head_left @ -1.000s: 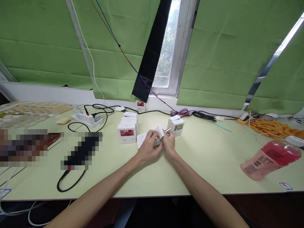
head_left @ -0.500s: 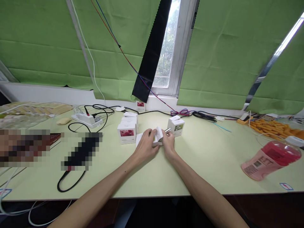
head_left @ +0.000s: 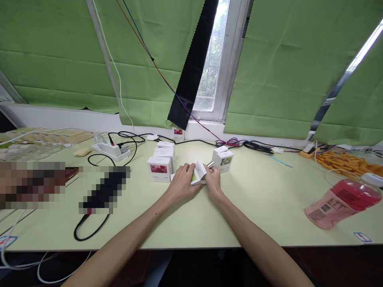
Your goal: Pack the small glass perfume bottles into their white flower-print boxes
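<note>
A small white cardboard box (head_left: pixel 199 170) with a green picture is tilted between my two hands above the table. My left hand (head_left: pixel 182 181) is closed around its left side, fingers over the top. My right hand (head_left: pixel 213 184) is closed at the box's right side. Out of its fingers sticks a short silver rod (head_left: pixel 211 164), its lower end hidden by the hand. To the left stands a row of white boxes (head_left: pixel 160 172) with a red berry picture on the front one. Just beyond my right hand are white boxes (head_left: pixel 225 162), the nearer with a pale green picture.
A bottle of red drink (head_left: pixel 341 203) lies tilted at the right. Orange pieces (head_left: pixel 344 161) are heaped behind it. On the left are a power strip (head_left: pixel 110 150), cables and a blurred dark object (head_left: pixel 104 187). Another berry box (head_left: pixel 178 134) stands by the wall.
The box in my hands has tipped a little, showing more of its green side. My left hand has shifted slightly, covering more of the white surface beside it.
</note>
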Demonstrator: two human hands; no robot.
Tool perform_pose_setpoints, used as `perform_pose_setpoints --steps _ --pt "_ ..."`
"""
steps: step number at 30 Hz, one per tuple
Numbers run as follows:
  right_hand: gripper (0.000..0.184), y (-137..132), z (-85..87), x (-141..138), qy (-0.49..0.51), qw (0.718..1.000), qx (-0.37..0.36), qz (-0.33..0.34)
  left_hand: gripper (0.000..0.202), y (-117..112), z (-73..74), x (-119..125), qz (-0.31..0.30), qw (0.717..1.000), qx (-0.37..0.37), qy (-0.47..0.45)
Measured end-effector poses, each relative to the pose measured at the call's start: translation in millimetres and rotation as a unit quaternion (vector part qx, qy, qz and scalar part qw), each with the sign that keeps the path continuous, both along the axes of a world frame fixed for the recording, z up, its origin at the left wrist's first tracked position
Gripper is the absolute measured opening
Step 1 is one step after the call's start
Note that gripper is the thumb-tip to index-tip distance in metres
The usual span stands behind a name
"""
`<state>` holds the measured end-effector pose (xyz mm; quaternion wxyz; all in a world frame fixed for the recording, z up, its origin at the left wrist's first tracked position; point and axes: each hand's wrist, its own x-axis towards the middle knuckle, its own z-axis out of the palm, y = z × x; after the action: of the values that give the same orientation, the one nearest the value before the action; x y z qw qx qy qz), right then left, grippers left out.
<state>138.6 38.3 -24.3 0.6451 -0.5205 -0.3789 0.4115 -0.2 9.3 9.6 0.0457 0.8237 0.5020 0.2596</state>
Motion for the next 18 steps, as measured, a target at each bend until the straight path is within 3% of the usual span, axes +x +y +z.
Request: perform_pose_setpoints --steps 11,18 --pt "0.046 -2.1 1.8 0.4 0.019 1.0 -0.002 -0.001 0.084 5.7 -3.7 -15.1 -0.021 0.999 -0.024 0.029" --pt "0.048 0.9 -0.8 1.4 0.009 1.0 0.013 -0.009 0.085 5.4 -2.8 -13.3 -0.013 0.999 -0.042 0.021"
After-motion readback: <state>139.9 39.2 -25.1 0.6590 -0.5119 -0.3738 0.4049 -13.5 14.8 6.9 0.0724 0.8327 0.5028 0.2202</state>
